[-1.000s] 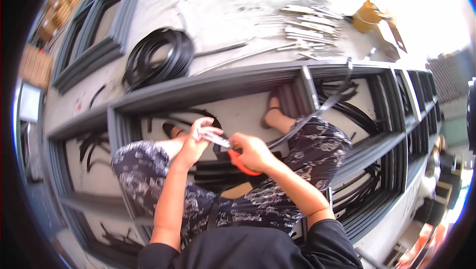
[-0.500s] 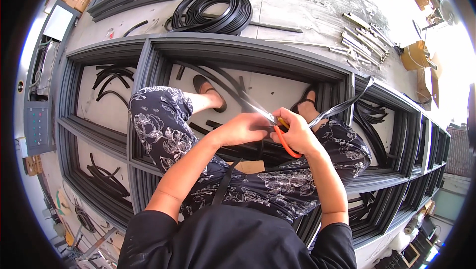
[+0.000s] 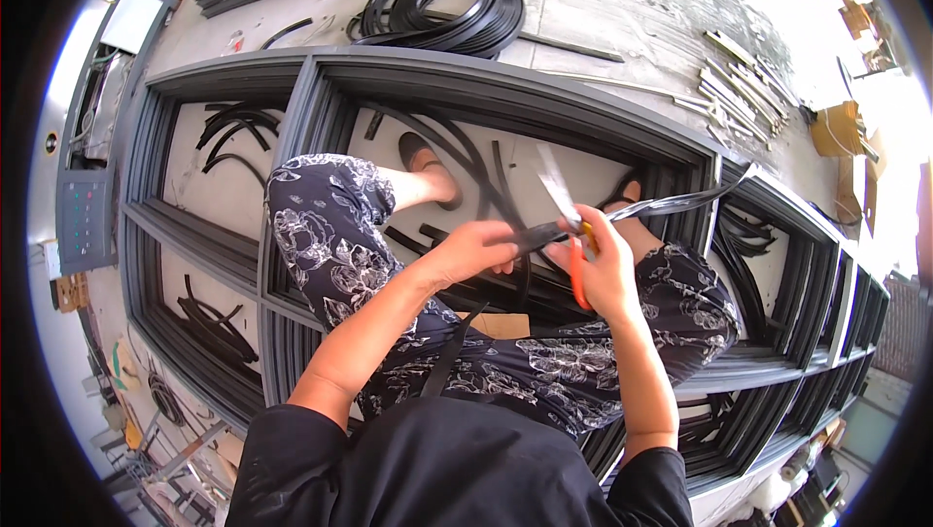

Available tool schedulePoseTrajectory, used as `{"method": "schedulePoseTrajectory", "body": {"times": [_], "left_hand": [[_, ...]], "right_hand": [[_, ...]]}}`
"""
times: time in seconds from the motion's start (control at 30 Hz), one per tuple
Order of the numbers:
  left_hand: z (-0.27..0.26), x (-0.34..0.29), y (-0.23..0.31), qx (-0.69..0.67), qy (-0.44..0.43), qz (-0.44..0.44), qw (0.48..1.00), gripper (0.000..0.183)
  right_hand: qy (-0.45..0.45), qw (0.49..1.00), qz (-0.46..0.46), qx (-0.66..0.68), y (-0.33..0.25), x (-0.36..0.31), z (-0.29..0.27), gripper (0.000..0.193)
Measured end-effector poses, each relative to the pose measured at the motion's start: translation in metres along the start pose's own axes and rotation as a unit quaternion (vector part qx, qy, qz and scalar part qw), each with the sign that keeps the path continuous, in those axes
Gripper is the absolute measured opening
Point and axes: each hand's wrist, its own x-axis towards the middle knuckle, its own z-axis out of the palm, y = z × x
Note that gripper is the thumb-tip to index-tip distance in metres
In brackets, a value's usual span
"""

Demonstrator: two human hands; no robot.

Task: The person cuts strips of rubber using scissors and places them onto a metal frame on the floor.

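My left hand is closed on a black rubber strip in front of my lap. From there the strip runs past my right hand, and its shiny length reaches out to the upper right over the frame. Scissors with orange and yellow handles are in my right hand, their blades pointing up and away, blurred by motion. The strip passes beside the scissors at my right fingers; whether those fingers also pinch it, I cannot tell. A narrow black strip lies across my lap.
Grey metal frames surround my legs, with cut black strips inside their openings. Beyond lies a coil of black strip. Metal bars are piled on the floor at the far right, near a cardboard box. A control panel stands left.
The scissor blades have swung from pointing left, near the left fingers, to pointing up and away. My hands have moved apart, and the strip now shows stretched between them. The whole view has shifted slightly.
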Motion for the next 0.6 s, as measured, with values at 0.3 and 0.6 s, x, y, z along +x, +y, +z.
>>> {"method": "schedulePoseTrajectory", "body": {"times": [0.3, 0.6], "left_hand": [[-0.023, -0.004, -0.011, -0.075, 0.017, 0.037, 0.996, 0.019], [-0.017, -0.003, -0.013, -0.076, 0.017, 0.017, 0.997, 0.019]], "right_hand": [[-0.221, 0.923, 0.279, 0.145, 0.018, -0.073, -0.001, 0.029], [-0.229, 0.940, 0.207, 0.149, 0.031, -0.044, 0.032, 0.034]]}}
